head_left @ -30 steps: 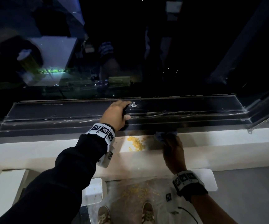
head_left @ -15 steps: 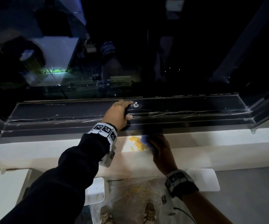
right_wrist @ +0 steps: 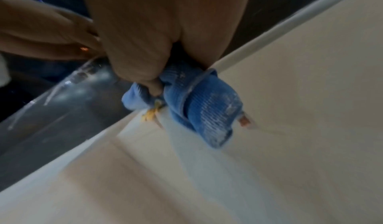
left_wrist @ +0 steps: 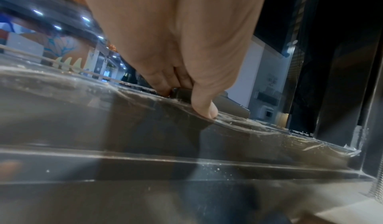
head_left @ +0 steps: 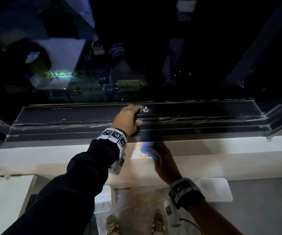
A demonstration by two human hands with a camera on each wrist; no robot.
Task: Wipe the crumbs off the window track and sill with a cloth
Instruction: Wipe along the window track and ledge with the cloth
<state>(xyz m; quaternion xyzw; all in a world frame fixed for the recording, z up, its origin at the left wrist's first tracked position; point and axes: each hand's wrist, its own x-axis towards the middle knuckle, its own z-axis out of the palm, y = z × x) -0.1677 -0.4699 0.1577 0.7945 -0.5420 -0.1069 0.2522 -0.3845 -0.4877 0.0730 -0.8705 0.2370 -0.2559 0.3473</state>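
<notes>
A blue cloth [head_left: 145, 148] [right_wrist: 199, 103] lies bunched on the pale sill [head_left: 221, 150], gripped by my right hand [head_left: 160, 155], which presses it onto yellow crumbs [head_left: 142, 155] [right_wrist: 150, 115]. Only a few crumbs show at the cloth's left and lower edges. My left hand [head_left: 128, 119] reaches over the dark window track [head_left: 204, 119] and grips a small dark handle [left_wrist: 181, 94] on the frame, thumb pressed against the ledge. A lit patch falls on the sill around the cloth.
A metal knob [head_left: 145, 109] sits on the frame just right of my left hand. Crumbs lie scattered on a clear sheet [head_left: 147, 200] on the floor by my shoes. White pads [head_left: 216, 189] lie below the sill. Dark glass fills the view above.
My right hand has slid the cloth leftward over the crumb pile, covering most of it. The left hand has stayed on the frame handle.
</notes>
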